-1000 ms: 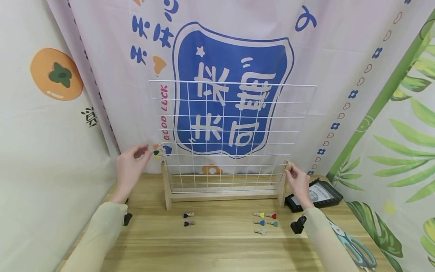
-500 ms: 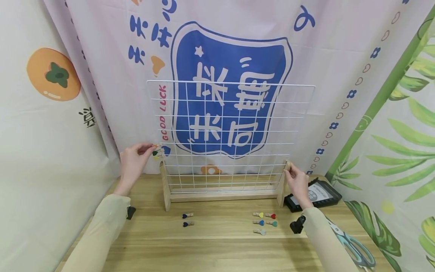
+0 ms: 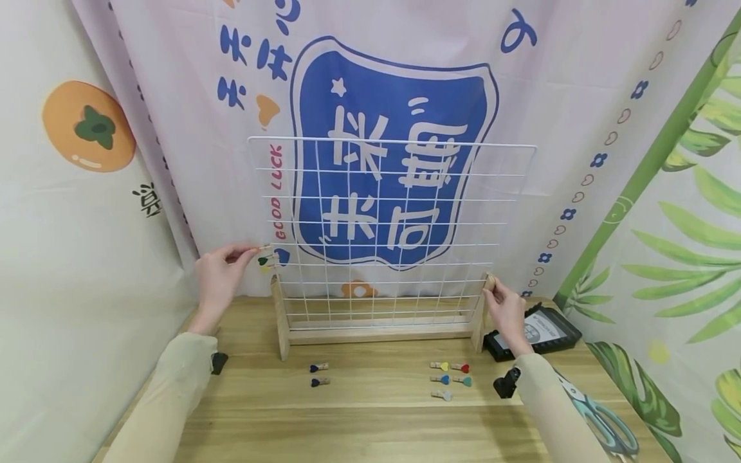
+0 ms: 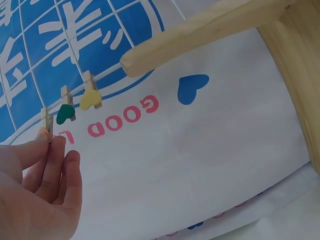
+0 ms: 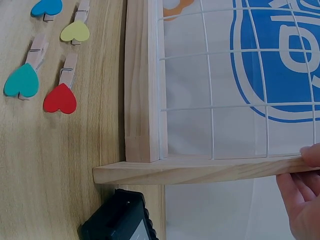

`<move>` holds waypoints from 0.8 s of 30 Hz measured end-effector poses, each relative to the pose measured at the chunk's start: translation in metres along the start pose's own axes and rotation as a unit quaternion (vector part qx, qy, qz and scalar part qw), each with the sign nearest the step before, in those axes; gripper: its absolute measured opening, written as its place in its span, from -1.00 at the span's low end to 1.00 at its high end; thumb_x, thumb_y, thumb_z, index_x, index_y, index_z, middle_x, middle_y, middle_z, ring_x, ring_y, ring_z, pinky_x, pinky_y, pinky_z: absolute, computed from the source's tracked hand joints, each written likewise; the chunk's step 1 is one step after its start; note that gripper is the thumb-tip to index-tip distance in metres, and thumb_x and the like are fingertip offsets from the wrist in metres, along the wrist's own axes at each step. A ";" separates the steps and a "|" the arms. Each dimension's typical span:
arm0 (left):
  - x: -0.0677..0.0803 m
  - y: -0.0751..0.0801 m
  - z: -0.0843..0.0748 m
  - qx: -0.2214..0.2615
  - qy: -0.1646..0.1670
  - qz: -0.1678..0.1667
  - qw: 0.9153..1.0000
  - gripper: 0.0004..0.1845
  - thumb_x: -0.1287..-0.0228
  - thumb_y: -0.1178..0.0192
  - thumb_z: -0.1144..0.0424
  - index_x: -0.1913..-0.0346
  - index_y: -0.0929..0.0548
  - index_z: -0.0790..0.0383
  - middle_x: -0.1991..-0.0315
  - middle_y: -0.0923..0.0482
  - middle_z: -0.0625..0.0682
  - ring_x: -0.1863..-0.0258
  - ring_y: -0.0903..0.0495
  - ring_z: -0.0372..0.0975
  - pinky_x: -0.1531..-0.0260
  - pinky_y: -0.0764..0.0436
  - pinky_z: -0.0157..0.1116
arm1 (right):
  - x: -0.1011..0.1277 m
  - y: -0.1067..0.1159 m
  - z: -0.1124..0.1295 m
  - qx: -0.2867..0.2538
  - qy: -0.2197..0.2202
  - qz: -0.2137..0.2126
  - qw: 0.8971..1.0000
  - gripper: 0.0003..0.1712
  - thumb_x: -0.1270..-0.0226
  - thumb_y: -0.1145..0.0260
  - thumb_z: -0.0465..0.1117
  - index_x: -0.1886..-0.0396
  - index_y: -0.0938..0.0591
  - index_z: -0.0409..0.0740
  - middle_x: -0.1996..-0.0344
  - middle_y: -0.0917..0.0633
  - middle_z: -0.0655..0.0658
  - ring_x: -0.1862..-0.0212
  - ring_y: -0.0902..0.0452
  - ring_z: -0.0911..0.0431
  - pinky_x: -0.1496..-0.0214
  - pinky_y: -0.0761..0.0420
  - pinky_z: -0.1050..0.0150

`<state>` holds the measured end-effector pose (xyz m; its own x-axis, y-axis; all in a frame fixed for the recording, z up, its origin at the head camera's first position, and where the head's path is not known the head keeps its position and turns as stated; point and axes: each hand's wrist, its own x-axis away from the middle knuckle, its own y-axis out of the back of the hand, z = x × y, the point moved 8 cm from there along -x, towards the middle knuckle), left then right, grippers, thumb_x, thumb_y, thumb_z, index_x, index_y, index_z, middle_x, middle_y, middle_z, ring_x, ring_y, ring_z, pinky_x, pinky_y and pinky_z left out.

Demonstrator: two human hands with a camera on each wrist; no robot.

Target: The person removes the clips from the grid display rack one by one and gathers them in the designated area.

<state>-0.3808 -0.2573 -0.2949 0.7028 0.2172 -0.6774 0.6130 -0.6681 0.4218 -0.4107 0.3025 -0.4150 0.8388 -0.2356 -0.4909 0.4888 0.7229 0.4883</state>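
Near the counter's [image 3: 376, 424] back-left corner, the left hand [image 3: 219, 281] is raised to the left edge of the grid [image 3: 393, 212], its fingers [image 4: 50, 160] pressed together and pinching the top clip [image 4: 46, 121] on the wire. A green clip [image 4: 65, 111] and a yellow clip [image 4: 91, 96] hang just beside it on the same wire. The grid stands upright in a wooden stand [image 3: 376, 331] along the back edge. Two blue clips [image 3: 320, 374] lie on the counter in front of the stand; further right lies a cluster of five clips [image 3: 450, 379]. The right hand [image 3: 506, 314] grips the top of the stand's right post [image 5: 200, 170], fingers curled over it. A black device [image 3: 535, 331] sits by the right edge.
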 end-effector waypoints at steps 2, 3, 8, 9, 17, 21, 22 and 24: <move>0.002 0.001 0.004 0.008 0.014 0.008 1.000 -0.77 -0.31 -0.32 0.21 0.17 -0.77 0.35 0.25 -0.77 0.28 0.52 -0.38 -0.79 0.48 -0.36 -0.77 | 0.000 0.000 0.000 -0.002 0.000 -0.002 1.000 -0.58 -0.44 -0.23 -0.30 -0.25 -0.56 -0.32 -0.08 -0.67 -0.44 -0.10 -0.65 -0.26 -0.08 -0.66 -0.04; 0.004 0.002 0.006 0.013 0.021 0.012 1.000 -0.76 -0.33 -0.30 0.20 0.15 -0.77 0.34 0.23 -0.77 0.28 0.50 -0.39 -0.78 0.46 -0.38 -0.78 | 0.000 0.000 -0.001 -0.003 -0.001 -0.002 1.000 -0.57 -0.44 -0.24 -0.30 -0.26 -0.55 -0.32 -0.08 -0.66 -0.44 -0.10 -0.65 -0.26 -0.08 -0.66 -0.03; 0.015 0.012 0.016 0.038 0.059 0.014 0.997 -0.72 -0.38 -0.25 0.16 0.09 -0.75 0.34 0.15 -0.76 0.28 0.43 -0.43 -0.77 0.39 -0.42 -0.78 | 0.000 -0.001 0.000 -0.003 -0.003 0.002 1.000 -0.57 -0.46 -0.22 -0.29 -0.27 -0.54 -0.31 -0.10 -0.65 -0.44 -0.12 -0.64 -0.27 -0.10 -0.65 -0.04; 0.018 0.014 0.017 0.038 0.062 0.013 0.997 -0.72 -0.38 -0.26 0.16 0.10 -0.75 0.35 0.14 -0.75 0.29 0.43 -0.43 -0.77 0.39 -0.42 -0.78 | 0.000 -0.001 0.000 -0.002 -0.005 0.003 1.000 -0.56 -0.46 -0.22 -0.28 -0.28 -0.53 -0.31 -0.10 -0.65 -0.44 -0.12 -0.64 -0.27 -0.10 -0.65 -0.04; 0.050 0.011 0.032 0.015 0.070 0.073 0.995 -0.70 -0.38 -0.25 0.13 0.08 -0.73 0.34 0.15 -0.75 0.31 0.45 -0.46 -0.72 0.48 -0.49 -0.67 | 0.000 0.001 0.000 0.003 -0.011 -0.001 1.000 -0.57 -0.46 -0.21 -0.28 -0.27 -0.54 -0.30 -0.09 -0.66 -0.43 -0.12 -0.65 -0.25 -0.10 -0.65 -0.01; 0.070 0.000 0.040 -0.013 0.074 0.115 0.990 -0.69 -0.39 -0.24 0.08 0.05 -0.73 0.27 0.13 -0.76 0.24 0.38 -0.57 -0.60 0.42 -0.54 -0.64 | 0.000 0.001 0.000 0.001 -0.011 -0.001 1.000 -0.59 -0.46 -0.21 -0.29 -0.25 -0.56 -0.30 -0.08 -0.67 -0.43 -0.11 -0.65 -0.25 -0.10 -0.65 -0.01; 0.075 -0.003 0.042 -0.019 0.074 0.123 0.990 -0.70 -0.38 -0.24 0.09 0.05 -0.73 0.26 0.13 -0.77 0.24 0.37 -0.62 -0.52 0.40 -0.57 -0.62 | 0.000 0.000 0.001 0.000 -0.012 0.000 1.000 -0.59 -0.46 -0.21 -0.30 -0.25 -0.56 -0.31 -0.08 -0.67 -0.44 -0.11 -0.65 -0.26 -0.10 -0.65 -0.01; 0.084 -0.010 0.044 -0.025 0.070 0.132 0.988 -0.73 -0.36 -0.27 0.14 0.07 -0.74 0.27 0.15 -0.77 0.23 0.33 -0.72 -0.30 0.38 -0.62 -0.57 | 0.000 0.000 0.000 -0.002 -0.011 0.001 1.000 -0.61 -0.46 -0.21 -0.30 -0.22 -0.58 -0.32 -0.08 -0.67 -0.44 -0.11 -0.65 -0.26 -0.09 -0.66 -0.01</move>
<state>-0.3435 -0.2638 -0.3829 0.8815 0.1389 -0.4513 0.4164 -0.6793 0.6043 -0.4107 0.3023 -0.4152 0.8449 -0.2483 -0.4737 0.4861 0.7261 0.4864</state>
